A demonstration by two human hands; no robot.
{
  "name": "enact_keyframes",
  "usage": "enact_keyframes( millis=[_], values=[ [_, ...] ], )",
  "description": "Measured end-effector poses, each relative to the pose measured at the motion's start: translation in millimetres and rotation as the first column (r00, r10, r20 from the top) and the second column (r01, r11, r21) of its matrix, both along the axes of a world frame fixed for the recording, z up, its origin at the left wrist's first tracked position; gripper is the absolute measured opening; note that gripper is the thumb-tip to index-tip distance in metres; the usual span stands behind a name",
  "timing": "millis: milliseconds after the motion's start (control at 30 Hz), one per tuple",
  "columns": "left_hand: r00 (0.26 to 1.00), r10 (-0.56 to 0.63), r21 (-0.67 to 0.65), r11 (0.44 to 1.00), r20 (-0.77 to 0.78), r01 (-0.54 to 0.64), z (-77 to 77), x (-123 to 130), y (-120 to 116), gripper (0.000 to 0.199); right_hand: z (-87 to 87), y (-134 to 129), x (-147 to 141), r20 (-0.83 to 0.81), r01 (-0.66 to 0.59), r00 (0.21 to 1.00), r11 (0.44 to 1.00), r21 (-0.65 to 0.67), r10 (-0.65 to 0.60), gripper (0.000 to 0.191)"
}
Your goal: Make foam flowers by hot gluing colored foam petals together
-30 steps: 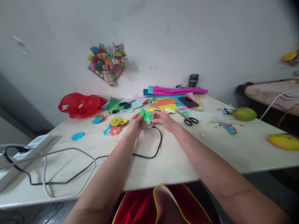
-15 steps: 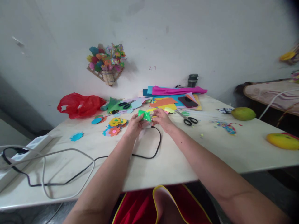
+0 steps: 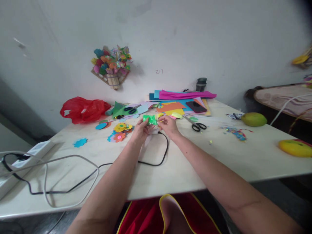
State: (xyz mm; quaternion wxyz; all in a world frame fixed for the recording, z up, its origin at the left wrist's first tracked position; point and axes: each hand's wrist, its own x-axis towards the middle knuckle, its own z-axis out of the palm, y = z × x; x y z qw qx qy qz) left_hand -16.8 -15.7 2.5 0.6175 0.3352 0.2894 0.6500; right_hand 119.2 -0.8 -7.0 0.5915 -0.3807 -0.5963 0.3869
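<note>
A small bright green packet (image 3: pixel 151 120), shiny like clear plastic, is held up over the middle of the table. Its left end is gripped by my left hand (image 3: pixel 141 130), fingers curled under it. At its right end my right hand (image 3: pixel 168 126) pinches the edge between thumb and fingers. Below the hands, the tip of a black cable (image 3: pixel 167 146) lies on the table. Paper flowers in yellow (image 3: pixel 120 127) and orange (image 3: pixel 119 137) are to the left of my left hand. Black-handled scissors (image 3: pixel 199 126) rest to the right of my right hand.
Behind the hands lie coloured sheets (image 3: pixel 170 106), a phone (image 3: pixel 195 107) and a second pair of scissors (image 3: pixel 131 109). A red bag (image 3: pixel 84 110) and power strip (image 3: pixel 39 150) are at left. A green mango (image 3: pixel 254 119) and a yellow one (image 3: pixel 294 147) sit at right.
The green packet has shifted slightly left and looks flatter. The fingers of my right hand have drawn together at its right end.
</note>
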Motion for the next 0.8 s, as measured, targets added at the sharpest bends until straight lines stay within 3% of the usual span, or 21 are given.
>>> enact_keyframes(
  millis=[133,333,533,800],
  values=[
    [1.0,-0.002,0.001,1.0,0.021,0.002,-1.2,-1,2,0.021,-5.4,5,0,0.05,0.028,0.998,0.992,0.121,-0.034,0.01],
    [0.997,0.018,-0.024,1.0,0.069,-0.017,0.1,-1,2,0.018,2.0,-4,3,0.034,-0.054,0.998,0.993,0.102,0.05,0.013],
    [0.997,0.018,-0.025,1.0,0.077,-0.016,0.8,-2,2,0.018,6.7,-8,7,0.129,-0.068,0.991,0.966,0.248,0.037,0.012],
    [0.997,0.001,-0.02,1.0,0.077,0.0,-0.4,-2,1,0.015,7.5,-7,9,0.301,-0.022,0.943,0.879,0.475,-0.139,0.01]
  ],
)
